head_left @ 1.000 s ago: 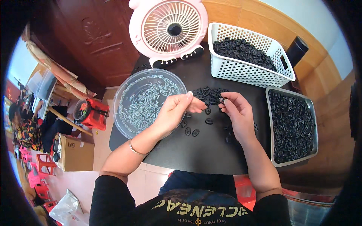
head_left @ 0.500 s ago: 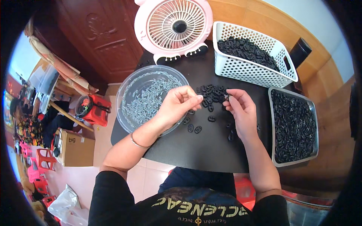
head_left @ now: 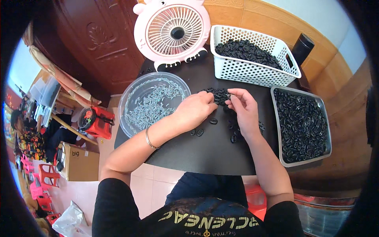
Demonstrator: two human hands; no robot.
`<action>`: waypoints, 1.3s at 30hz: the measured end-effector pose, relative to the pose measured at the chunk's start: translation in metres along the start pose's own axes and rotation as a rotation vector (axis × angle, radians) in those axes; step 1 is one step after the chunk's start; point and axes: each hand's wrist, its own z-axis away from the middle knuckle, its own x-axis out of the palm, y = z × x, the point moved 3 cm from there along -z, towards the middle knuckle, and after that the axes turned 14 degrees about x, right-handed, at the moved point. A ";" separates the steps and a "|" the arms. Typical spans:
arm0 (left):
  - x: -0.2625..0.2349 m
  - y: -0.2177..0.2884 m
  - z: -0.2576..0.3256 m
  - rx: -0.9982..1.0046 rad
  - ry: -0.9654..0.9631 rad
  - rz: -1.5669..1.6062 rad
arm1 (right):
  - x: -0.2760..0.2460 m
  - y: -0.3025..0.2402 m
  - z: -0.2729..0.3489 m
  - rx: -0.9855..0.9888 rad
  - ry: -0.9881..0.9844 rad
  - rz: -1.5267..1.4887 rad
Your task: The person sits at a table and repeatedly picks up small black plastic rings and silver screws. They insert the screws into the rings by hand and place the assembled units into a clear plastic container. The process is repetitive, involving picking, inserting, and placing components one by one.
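Note:
My left hand [head_left: 196, 108] has its fingers curled down together by a pile of small black oval pieces with holes [head_left: 217, 94]; whatever its fingertips hold is hidden. Close to it on the right, the thumb and forefinger of my right hand [head_left: 245, 112] pinch a small black piece [head_left: 228, 97], with a tiny shiny spot by the fingertips. More loose black pieces [head_left: 200, 132] lie in front of my left hand, others below my right wrist. Beside my left forearm stands a clear round tub [head_left: 125, 93] holding many short silvery pins [head_left: 152, 108].
The dark table [head_left: 205, 154] also bears a white perforated basket [head_left: 252, 74] and, at right, a metal tray [head_left: 310, 160], both full of black pieces. A pink fan [head_left: 177, 33] stands at the back, a black cylinder [head_left: 303, 48] behind the basket. A cardboard box [head_left: 81, 164] sits on the floor.
My left hand has moved right and its fingers now point down at the pile, closer to my right hand. The right hand keeps its pinch. The whole view has shifted slightly.

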 end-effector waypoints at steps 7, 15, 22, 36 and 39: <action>0.006 0.002 -0.004 -0.019 -0.010 -0.031 | -0.002 0.001 0.000 -0.038 -0.010 0.013; -0.008 0.005 0.006 -0.066 0.017 0.116 | 0.003 -0.002 0.005 -0.065 -0.046 0.030; -0.020 -0.001 0.019 -0.425 0.323 0.947 | 0.021 -0.007 0.007 -0.130 -0.115 0.162; -0.009 -0.004 0.031 -0.608 0.679 1.786 | 0.021 -0.001 0.014 -0.268 -0.067 0.194; -0.006 -0.007 0.032 -0.576 0.690 1.764 | 0.024 -0.002 0.017 -0.467 -0.043 0.395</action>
